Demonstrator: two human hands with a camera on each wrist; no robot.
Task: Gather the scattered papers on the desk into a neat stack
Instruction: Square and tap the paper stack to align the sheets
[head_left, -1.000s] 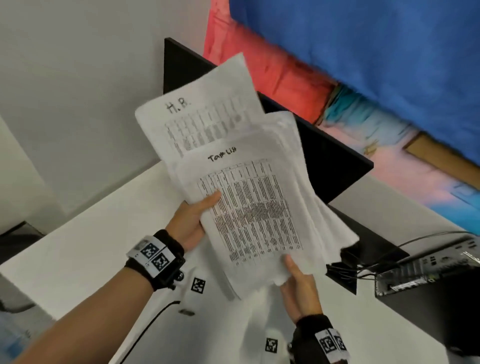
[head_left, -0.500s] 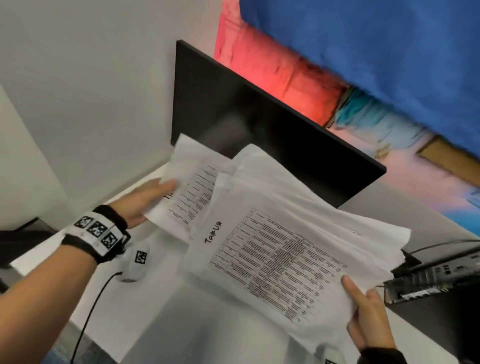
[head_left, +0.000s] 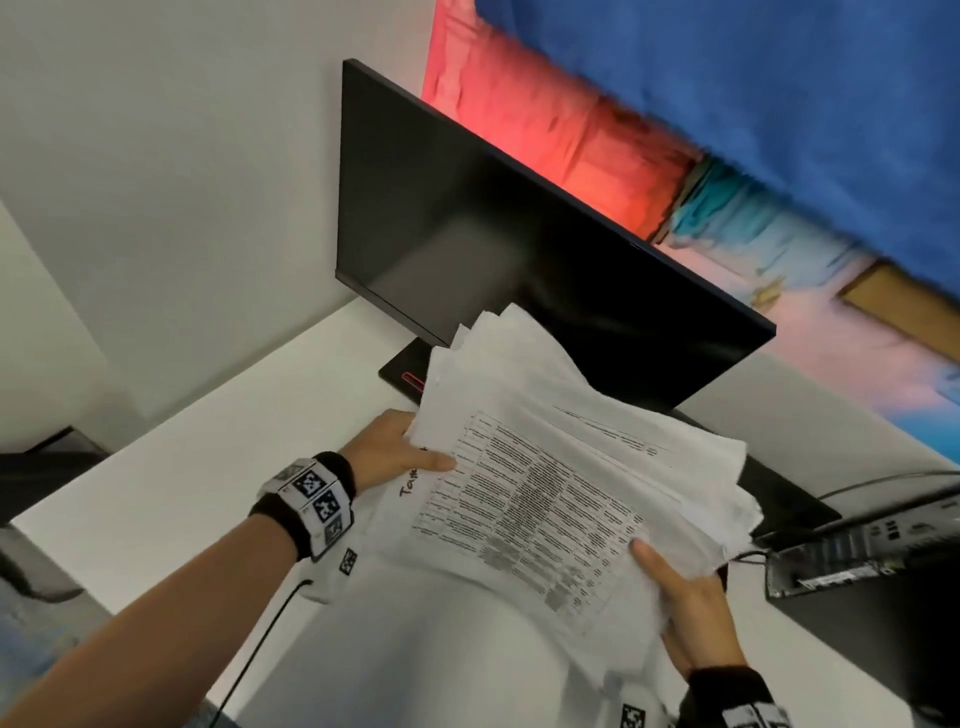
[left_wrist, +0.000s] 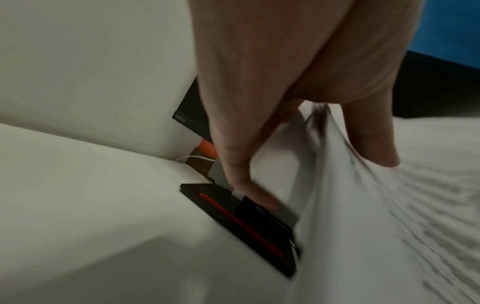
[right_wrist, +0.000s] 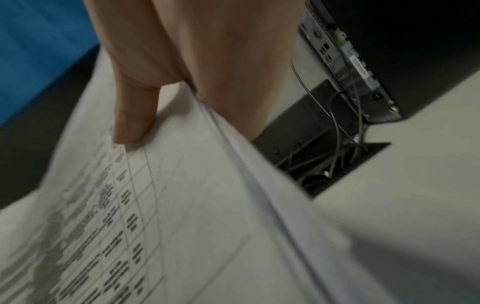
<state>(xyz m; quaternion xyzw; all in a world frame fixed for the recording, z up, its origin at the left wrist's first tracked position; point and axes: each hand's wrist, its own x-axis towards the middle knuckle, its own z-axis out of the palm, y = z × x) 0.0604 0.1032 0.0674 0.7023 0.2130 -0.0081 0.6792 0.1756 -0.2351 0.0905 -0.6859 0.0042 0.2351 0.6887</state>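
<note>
A loose bundle of white printed papers (head_left: 561, 467) with tables of text is held above the white desk (head_left: 171, 467), in front of the monitor. My left hand (head_left: 395, 447) pinches its left edge, thumb on top and fingers beneath; the left wrist view shows the sheet edges (left_wrist: 324, 164) between thumb and fingers. My right hand (head_left: 685, 603) grips the near right corner, thumb on the top sheet (right_wrist: 182, 205) and fingers under the bundle. The sheets are fanned out unevenly at the far and right edges.
A black monitor (head_left: 519, 249) stands just behind the papers, its base (left_wrist: 241, 222) with a red stripe on the desk. A small computer (head_left: 862, 551) with cables (right_wrist: 337, 127) sits at the right by a cable opening. A white wall is at the left.
My left hand moved right from the separate sheet and now pinches the bundle's left edge. That sheet has joined the bundle. The right hand keeps its hold on the corner.
</note>
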